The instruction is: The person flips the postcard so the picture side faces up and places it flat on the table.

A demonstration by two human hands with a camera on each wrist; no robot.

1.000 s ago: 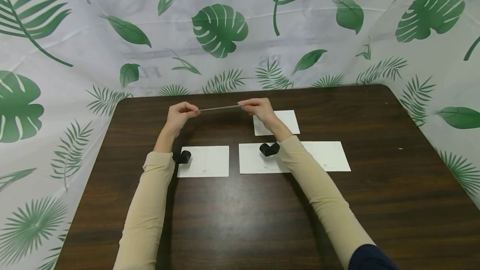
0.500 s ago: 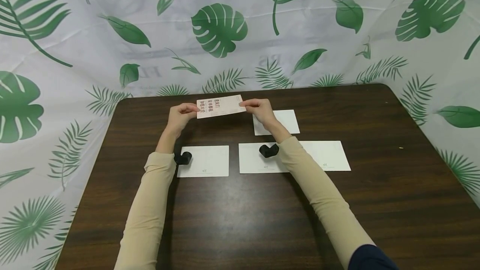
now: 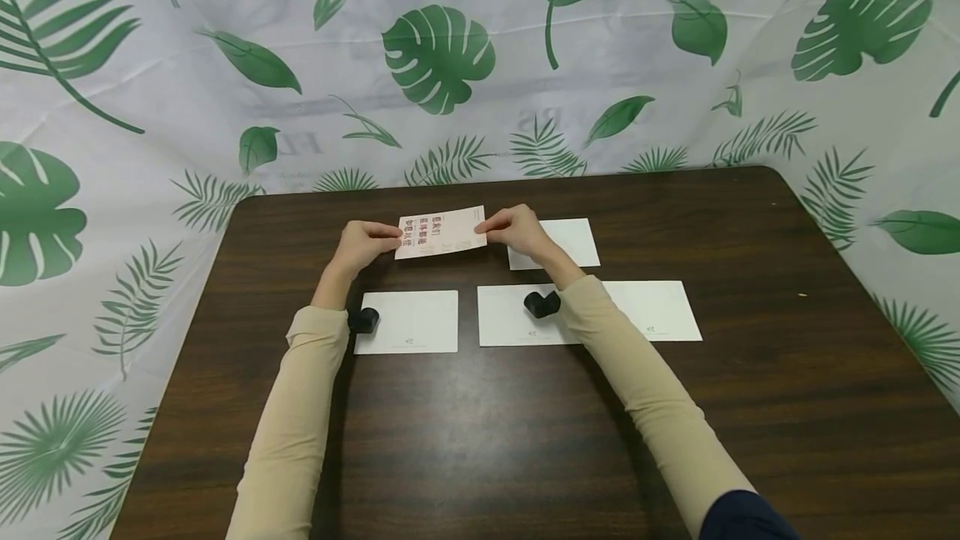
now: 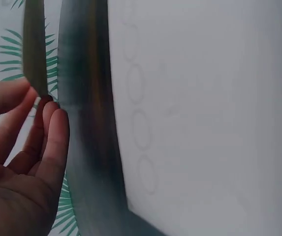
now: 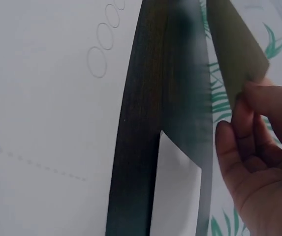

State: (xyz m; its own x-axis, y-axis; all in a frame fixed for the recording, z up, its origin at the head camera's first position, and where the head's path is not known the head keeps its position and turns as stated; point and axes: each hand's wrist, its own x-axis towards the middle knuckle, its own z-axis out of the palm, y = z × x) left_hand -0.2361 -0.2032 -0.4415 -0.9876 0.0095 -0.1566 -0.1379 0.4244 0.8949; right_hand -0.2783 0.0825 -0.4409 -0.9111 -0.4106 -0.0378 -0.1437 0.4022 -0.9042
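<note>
Between my two hands a pale pink postcard (image 3: 444, 233) with dark red lettering is held near the far side of the table, printed face showing and tilted. My left hand (image 3: 356, 250) pinches its left edge between thumb and fingers. On the opposite edge, the right hand (image 3: 521, 232) pinches it the same way. In the left wrist view the held postcard (image 4: 34, 46) is seen shaded, its corner between the fingertips. A white postcard (image 3: 572, 242) lies partly behind my right hand.
Nearer me, white postcards lie in a row: one at left (image 3: 414, 323), one in the middle (image 3: 498, 325) and one at right (image 3: 654, 312). Black wrist cameras overlap some of them. A leaf-print curtain (image 3: 442, 140) hangs behind the dark wooden table (image 3: 450, 440).
The held postcard, first seen edge-on, has been tilted so its printed face shows, then lowered toward the table. Both hands have come down slightly with it; the other postcards stay put.
</note>
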